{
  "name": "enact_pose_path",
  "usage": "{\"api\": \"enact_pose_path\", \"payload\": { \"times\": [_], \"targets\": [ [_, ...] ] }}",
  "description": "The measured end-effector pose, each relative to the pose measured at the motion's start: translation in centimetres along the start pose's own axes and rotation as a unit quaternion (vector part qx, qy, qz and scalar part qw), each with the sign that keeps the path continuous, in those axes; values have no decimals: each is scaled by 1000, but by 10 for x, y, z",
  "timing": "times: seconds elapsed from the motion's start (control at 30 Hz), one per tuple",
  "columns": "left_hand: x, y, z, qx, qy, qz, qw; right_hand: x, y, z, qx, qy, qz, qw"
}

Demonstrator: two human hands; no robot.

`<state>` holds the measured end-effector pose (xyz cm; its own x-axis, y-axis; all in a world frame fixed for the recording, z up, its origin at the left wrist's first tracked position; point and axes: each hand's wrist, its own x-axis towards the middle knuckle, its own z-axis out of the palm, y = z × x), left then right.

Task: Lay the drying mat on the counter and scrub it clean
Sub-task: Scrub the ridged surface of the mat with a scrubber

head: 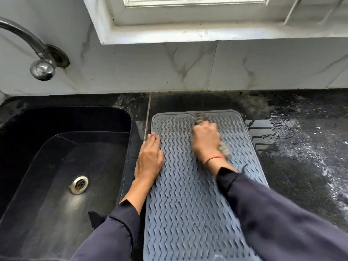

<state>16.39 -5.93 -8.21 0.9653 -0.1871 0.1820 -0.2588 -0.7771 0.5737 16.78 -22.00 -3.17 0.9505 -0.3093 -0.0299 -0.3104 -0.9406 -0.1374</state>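
Counter (301, 166) beside sink (56, 119) bears mat (184, 204), scrubber (223, 147) on it

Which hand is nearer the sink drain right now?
Left. The left hand lies flat on the left edge of the mat, the side toward the drain; the right hand grips a scrubber further right, near the far end.

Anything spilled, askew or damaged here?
The drying mat lies flat, no damage visible. Pooled water sits on the counter right of it, white residue streaked beyond, and grime lines the wall joint. The right hand gripping the scrubber is motion-blurred.
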Motion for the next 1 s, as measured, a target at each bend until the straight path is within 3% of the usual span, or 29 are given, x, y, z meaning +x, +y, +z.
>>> {"api": "enact_pose_path", "payload": {
  "times": [0.1,0.2,0.27,0.37,0.47,0.6,0.7,0.77,0.9,1.0],
  "targets": [
    [1,-4,-2,-9,-16,4,1000,-28,-61,10,77,-9,-138,987],
    [-1,-5,-5,-2,-25,9,1000,-28,-52,7,62,-6,-230,971],
    [-10,-5,-6,10,-8,3,1000,-10,-18,2,23,0,-208,978],
    [-31,-5,-4,5,27,-23,999,11,25,-3,-29,14,-91,995],
    [-38,-4,1,7,43,-26,999,1,-3,4,1,6,-32,999],
    [-36,-2,-5,-23,31,-33,999,-35,-75,20,111,-16,-207,972],
    [-41,-3,-8,-12,25,-29,999,-34,-63,12,87,-27,-292,952],
    [-46,-3,-5,7,28,-11,1000,-16,-34,4,36,-15,-255,966],
    [-48,1,-1,0,44,-36,998,8,-5,0,-23,11,-83,996],
    [-47,0,-1,6,47,-14,999,-16,-53,7,29,-11,-118,992]
  ]
}}
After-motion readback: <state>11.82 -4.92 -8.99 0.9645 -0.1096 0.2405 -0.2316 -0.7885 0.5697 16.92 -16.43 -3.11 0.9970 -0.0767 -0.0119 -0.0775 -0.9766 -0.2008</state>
